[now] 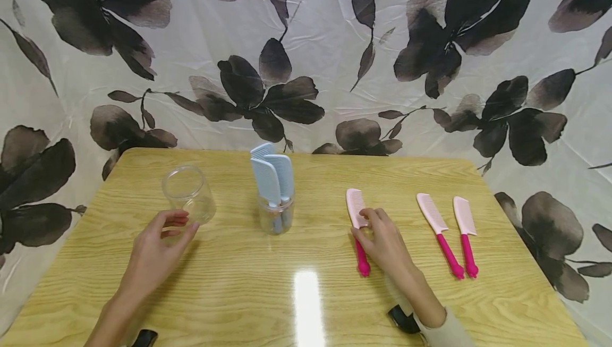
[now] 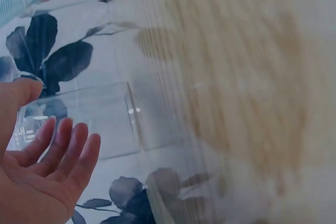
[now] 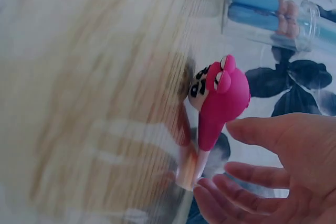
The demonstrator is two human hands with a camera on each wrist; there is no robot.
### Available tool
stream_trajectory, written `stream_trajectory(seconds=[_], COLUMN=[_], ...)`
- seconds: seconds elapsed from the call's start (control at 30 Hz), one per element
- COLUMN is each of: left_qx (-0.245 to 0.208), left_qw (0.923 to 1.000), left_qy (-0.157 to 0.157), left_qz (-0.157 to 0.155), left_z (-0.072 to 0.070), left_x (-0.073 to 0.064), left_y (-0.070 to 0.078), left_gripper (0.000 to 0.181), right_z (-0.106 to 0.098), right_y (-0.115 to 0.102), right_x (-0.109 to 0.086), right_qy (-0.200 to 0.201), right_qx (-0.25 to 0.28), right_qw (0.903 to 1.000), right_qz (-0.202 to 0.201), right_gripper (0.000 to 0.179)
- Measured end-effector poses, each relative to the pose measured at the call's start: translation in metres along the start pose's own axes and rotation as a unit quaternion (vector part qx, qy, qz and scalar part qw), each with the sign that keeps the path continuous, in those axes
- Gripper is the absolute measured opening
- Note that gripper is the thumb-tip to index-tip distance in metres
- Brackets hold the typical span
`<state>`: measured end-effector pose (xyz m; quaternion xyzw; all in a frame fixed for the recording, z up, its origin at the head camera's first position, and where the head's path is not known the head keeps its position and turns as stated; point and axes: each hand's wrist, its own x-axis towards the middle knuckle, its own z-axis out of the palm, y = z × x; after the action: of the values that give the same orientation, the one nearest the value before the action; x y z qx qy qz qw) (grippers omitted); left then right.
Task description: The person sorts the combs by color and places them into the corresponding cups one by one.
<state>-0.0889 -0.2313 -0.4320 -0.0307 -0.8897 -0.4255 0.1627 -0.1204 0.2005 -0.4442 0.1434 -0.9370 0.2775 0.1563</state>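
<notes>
combs [image 1: 464,215] on glossy table [image 1: 229,294], floral cloth [image 1: 334,86] behind

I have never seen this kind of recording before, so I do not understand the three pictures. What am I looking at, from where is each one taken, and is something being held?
There is no machine here: a person works with two bare hands. The wide picture comes from a camera on the head; the other two come from cameras on the left and right wrists.

On the wooden table, a clear jar holds light-blue combs. The left hand is open beside another clear jar; whether it touches it is unclear. The right hand is at a pink comb lying on the table, but I cannot tell whether it grips it. Two more pink combs lie to the right.
</notes>
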Motion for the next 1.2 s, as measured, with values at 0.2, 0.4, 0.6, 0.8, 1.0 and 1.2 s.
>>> stream_trajectory(seconds=[0.2, 0.4, 0.6, 0.8, 1.0, 1.2], left_qx=[0.004, 0.005, -0.015, -0.039, -0.040, -0.031], left_qw=[0.9995, 0.9980, 0.9959, 0.9953, 0.9966, 0.9975], left_qy=[0.011, 0.008, 0.019, 0.008, 0.004, 0.007], left_qz=[-0.028, -0.062, -0.088, -0.088, -0.071, -0.064], left_z=[-0.002, -0.001, 0.004, 0.005, 0.006, 0.007], left_x=[0.004, 0.007, 0.013, 0.022, 0.030, 0.038], left_y=[-0.002, -0.002, -0.003, -0.003, -0.003, -0.003], left_gripper=[0.047, 0.063, 0.077, 0.094, 0.097, 0.093], right_z=[0.001, -0.001, 0.001, 0.003, 0.003, 0.005], right_y=[-0.002, -0.005, -0.004, -0.003, -0.006, -0.007], right_x=[0.001, 0.004, 0.008, 0.013, 0.016, 0.016], right_qy=[-0.018, -0.024, -0.026, -0.038, -0.042, -0.035], right_qx=[-0.017, -0.042, -0.033, -0.028, -0.020, -0.015], right_qw=[0.9996, 0.9983, 0.9988, 0.9985, 0.9983, 0.9989], right_qz=[0.014, 0.034, 0.027, 0.028, 0.034, 0.027], right_gripper=[0.040, 0.044, 0.045, 0.047, 0.041, 0.040])
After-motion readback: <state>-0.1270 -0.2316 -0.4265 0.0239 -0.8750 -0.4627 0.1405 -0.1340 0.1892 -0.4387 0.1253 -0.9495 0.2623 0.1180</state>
